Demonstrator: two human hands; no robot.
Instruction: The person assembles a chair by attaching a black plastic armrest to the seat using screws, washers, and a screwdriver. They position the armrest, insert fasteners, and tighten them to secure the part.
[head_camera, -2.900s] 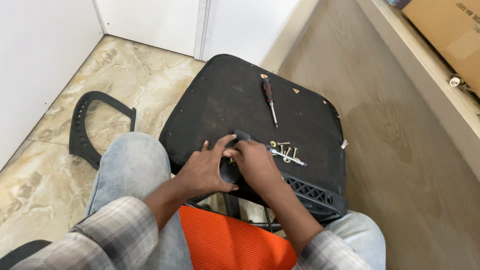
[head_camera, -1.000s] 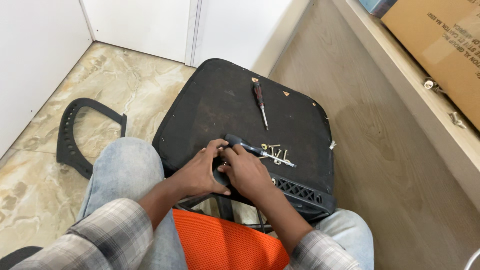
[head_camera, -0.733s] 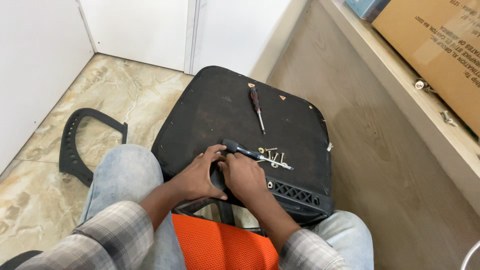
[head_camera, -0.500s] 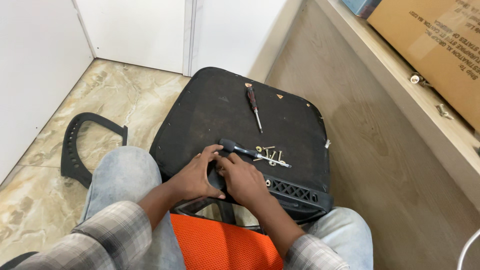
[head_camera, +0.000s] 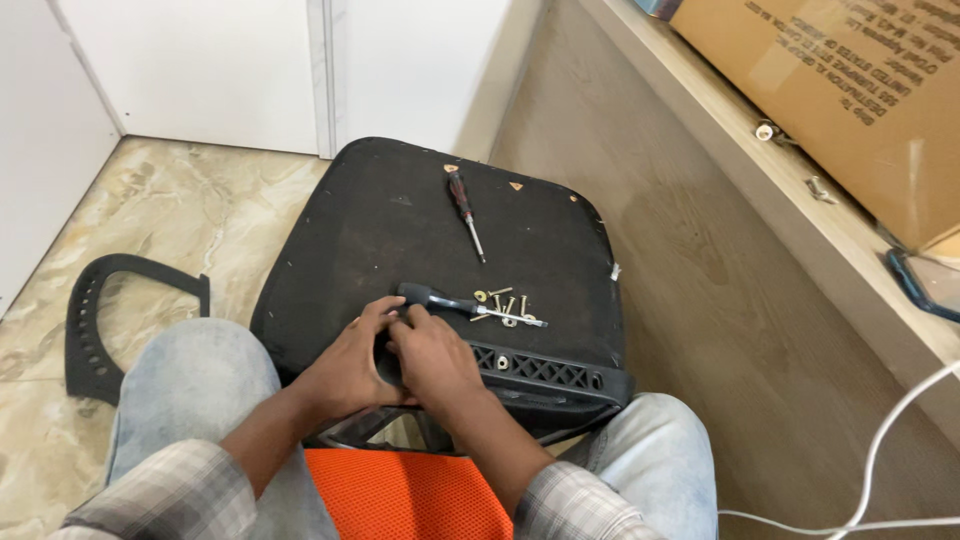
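Black, dusty underside of an upturned chair seat (head_camera: 400, 230) lies across the person's lap, between the knees in light blue jeans. Both hands sit at its near edge, pressed together around a small dark part that they mostly hide; what it is can't be told. Left hand (head_camera: 350, 365) cups from the left, fingers curled inward. Right hand (head_camera: 432, 360) lies over the top, knuckles up, fingertips meeting the left's. Forearms in grey plaid sleeves angle in from below.

Just beyond the fingertips: a black-handled tool with a short steel shaft (head_camera: 455, 302) lies flat on the seat, handle touching or nearly touching the right fingers. Beside its shaft, a loose cluster of brass-coloured screws and washers (head_camera: 503, 302). Further up the seat, well apart from the hands, a dark-handled screwdriver (head_camera: 465, 212), tip pointing toward the person.

Left on the marble-tile floor: a curved black plastic armrest (head_camera: 90, 320). Orange mesh fabric (head_camera: 400, 490) shows below the wrists. A brown cardboard box (head_camera: 850, 90) sits on the ledge at right.
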